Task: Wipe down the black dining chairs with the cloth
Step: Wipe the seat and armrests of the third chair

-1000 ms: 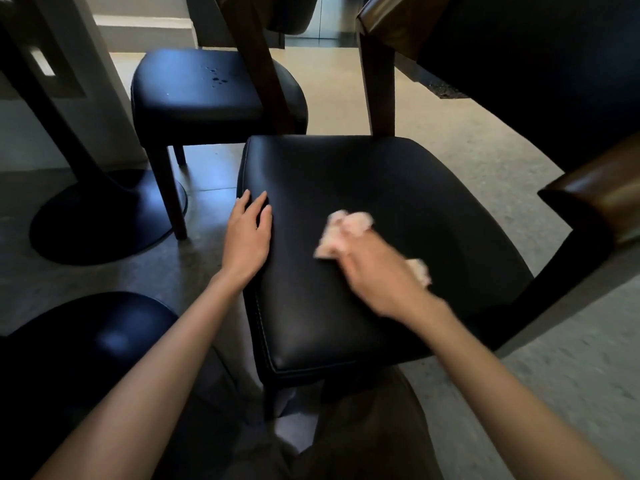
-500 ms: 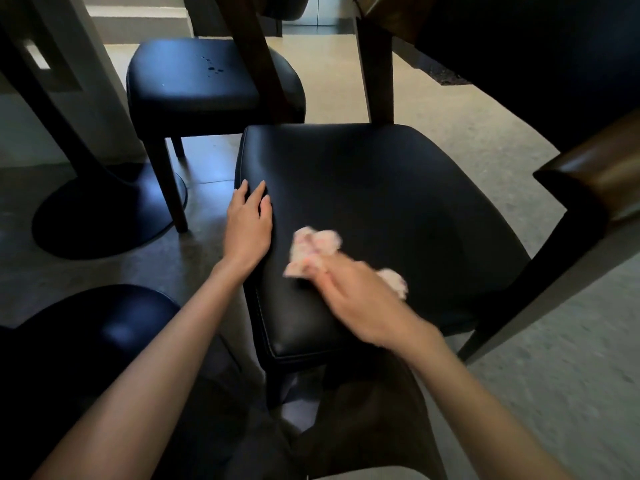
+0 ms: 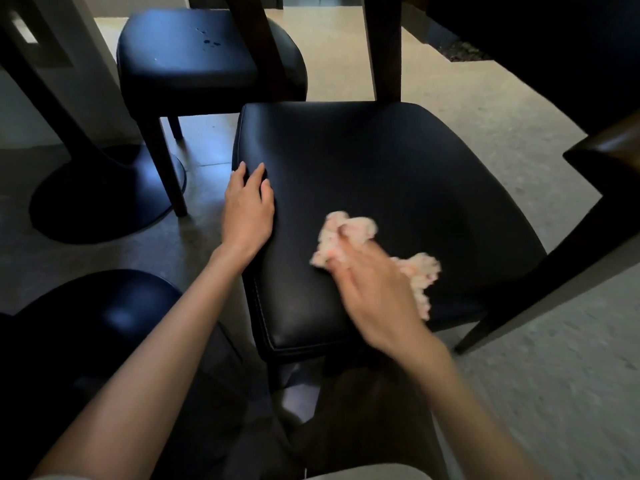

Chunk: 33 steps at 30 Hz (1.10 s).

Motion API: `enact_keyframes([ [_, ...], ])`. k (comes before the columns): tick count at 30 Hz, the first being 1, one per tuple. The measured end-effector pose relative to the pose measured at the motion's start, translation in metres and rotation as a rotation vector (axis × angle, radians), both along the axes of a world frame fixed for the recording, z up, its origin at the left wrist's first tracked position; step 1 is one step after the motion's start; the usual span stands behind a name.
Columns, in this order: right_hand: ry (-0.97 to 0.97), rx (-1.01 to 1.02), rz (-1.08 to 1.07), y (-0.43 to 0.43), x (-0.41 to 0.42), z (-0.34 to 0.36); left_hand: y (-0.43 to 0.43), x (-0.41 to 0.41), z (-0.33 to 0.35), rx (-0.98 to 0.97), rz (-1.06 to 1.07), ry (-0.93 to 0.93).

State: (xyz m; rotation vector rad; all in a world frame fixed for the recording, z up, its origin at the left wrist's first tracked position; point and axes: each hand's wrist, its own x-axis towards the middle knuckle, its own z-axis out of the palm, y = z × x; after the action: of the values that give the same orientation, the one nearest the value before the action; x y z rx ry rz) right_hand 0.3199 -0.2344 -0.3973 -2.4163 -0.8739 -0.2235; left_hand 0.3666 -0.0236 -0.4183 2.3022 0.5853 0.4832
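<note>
A black padded chair seat [image 3: 398, 168] fills the middle of the head view. My right hand [image 3: 374, 292] presses a crumpled pale pink cloth [image 3: 349, 233] onto the seat's near half, its fingers spread over the cloth; the hand is blurred by motion. More of the cloth sticks out to the right of the hand. Flat on the seat's left edge rests my left hand [image 3: 247, 209], its fingers straight. A second black seat [image 3: 194, 60] stands behind on the left, with small dark spots on its top.
A round black table base [image 3: 104, 199] sits on the floor at the left. Another dark rounded seat [image 3: 86, 323] is at the lower left. A dark wooden chair frame [image 3: 602, 188] crosses the right side. Two wooden back posts [image 3: 384, 46] rise behind the seat.
My right hand swept the cloth toward the seat's near left, then back to the right. My left hand stayed on the seat's left edge.
</note>
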Motion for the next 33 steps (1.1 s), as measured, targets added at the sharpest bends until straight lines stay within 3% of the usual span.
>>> enact_keyframes([
  [3, 0.044, -0.061, 0.164, 0.028, 0.006, 0.007, 0.006, 0.005, -0.002, 0.072, -0.068, -0.015],
  [8, 0.139, -0.046, -0.204, 0.035, 0.083, 0.002, 0.007, 0.028, 0.001, 0.195, -0.135, 0.02],
  [13, 0.16, -0.044, -0.225, 0.043, 0.086, -0.002, -0.001, 0.035, 0.006, 0.299, -0.03, 0.038],
  [21, 0.287, -0.034, -0.205, 0.041, 0.086, 0.008, -0.011, 0.025, 0.013, 0.256, 0.037, 0.046],
  [24, 0.442, 0.013, -0.155, 0.036, 0.089, 0.017, -0.03, 0.01, 0.027, 0.243, 0.05, 0.177],
  [28, 0.8, 0.076, -0.183, 0.031, 0.069, 0.055, -0.052, -0.009, 0.071, 0.169, 0.0, 0.51],
  [30, 0.849, 0.051, -0.164, 0.028, 0.051, 0.087, -0.055, -0.017, 0.104, 0.139, -0.043, 0.635],
  [33, 0.891, 0.1, -0.151, 0.024, 0.038, 0.155, -0.055, -0.031, 0.167, 0.094, -0.059, 0.678],
])
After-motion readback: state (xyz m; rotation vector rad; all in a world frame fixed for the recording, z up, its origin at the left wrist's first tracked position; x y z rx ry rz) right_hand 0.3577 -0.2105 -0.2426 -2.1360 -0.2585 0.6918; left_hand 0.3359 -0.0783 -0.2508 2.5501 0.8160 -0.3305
